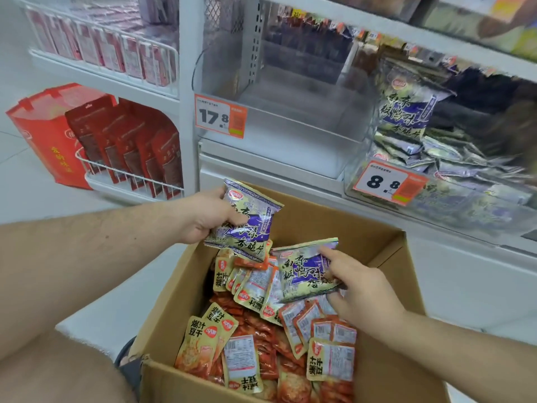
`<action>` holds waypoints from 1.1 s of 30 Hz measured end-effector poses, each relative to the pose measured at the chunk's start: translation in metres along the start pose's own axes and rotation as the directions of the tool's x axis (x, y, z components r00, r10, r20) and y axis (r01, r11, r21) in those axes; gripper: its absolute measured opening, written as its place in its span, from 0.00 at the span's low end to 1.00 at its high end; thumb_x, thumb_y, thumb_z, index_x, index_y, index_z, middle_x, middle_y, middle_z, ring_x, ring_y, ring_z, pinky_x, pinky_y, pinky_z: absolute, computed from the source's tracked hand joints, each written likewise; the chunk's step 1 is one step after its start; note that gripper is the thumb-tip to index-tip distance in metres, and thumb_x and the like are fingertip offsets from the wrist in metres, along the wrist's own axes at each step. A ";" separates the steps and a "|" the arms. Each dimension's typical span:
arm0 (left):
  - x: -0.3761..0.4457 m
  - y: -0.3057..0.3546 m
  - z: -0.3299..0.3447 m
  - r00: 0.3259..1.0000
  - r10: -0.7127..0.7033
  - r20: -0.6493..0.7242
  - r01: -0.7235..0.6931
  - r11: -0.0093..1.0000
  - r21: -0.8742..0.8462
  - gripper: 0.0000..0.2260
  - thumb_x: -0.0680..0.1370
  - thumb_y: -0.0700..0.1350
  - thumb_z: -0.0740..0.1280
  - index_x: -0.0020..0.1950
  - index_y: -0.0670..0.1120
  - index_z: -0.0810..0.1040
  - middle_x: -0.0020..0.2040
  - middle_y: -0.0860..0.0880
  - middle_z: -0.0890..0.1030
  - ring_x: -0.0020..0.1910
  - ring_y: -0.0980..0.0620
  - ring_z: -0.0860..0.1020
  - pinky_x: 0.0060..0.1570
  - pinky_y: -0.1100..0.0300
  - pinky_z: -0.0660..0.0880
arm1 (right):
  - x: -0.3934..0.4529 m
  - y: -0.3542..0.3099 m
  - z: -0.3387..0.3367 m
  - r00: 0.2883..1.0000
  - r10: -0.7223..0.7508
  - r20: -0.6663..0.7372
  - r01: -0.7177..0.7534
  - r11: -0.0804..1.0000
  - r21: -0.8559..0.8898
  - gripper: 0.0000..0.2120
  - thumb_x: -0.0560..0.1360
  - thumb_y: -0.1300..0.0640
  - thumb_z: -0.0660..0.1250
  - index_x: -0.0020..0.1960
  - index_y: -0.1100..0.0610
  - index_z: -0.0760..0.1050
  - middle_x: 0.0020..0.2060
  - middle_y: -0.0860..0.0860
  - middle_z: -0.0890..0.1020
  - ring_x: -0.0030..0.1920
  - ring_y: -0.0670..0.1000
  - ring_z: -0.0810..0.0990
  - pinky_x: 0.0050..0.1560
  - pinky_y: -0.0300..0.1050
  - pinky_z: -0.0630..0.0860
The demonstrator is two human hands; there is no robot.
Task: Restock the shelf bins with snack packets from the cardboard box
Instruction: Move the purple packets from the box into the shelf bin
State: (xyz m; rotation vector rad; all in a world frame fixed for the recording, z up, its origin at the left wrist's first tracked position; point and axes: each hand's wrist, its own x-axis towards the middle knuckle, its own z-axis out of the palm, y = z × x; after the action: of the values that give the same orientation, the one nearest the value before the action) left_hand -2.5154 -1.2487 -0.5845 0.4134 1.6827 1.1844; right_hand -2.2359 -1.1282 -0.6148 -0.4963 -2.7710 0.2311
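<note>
An open cardboard box (386,382) stands on the floor below me, filled with several small orange snack packets (203,344). My left hand (203,219) grips a purple-and-silver snack packet (247,225) above the box's far left corner. My right hand (357,289) pinches a second purple packet (305,271) over the box, index finger stretched along its top. On the right, a clear shelf bin (453,207) with an 8.8 price tag holds several matching purple packets. Left of it, a clear bin (290,117) tagged 17.8 looks empty.
White shelving runs across the back. On the left, wire baskets (128,175) hold red pouches, with a red gift bag (49,135) on the floor beside them. My knee is at the lower left, against the box.
</note>
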 end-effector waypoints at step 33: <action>-0.046 0.040 0.099 0.928 0.282 0.242 -0.256 0.957 -0.133 0.30 0.66 0.30 0.77 0.65 0.42 0.73 0.53 0.42 0.85 0.52 0.43 0.84 0.47 0.51 0.81 | 0.030 -0.024 -0.096 0.851 0.519 0.080 -0.462 0.668 0.583 0.50 0.62 0.35 0.77 0.76 0.46 0.56 0.66 0.38 0.66 0.65 0.40 0.64 0.62 0.39 0.64</action>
State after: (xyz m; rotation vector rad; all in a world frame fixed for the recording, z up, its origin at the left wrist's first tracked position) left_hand -2.4200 -1.2134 -0.5292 0.7237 1.3642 1.3440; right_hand -2.2385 -1.1300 -0.5111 -1.0347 -2.2258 1.1187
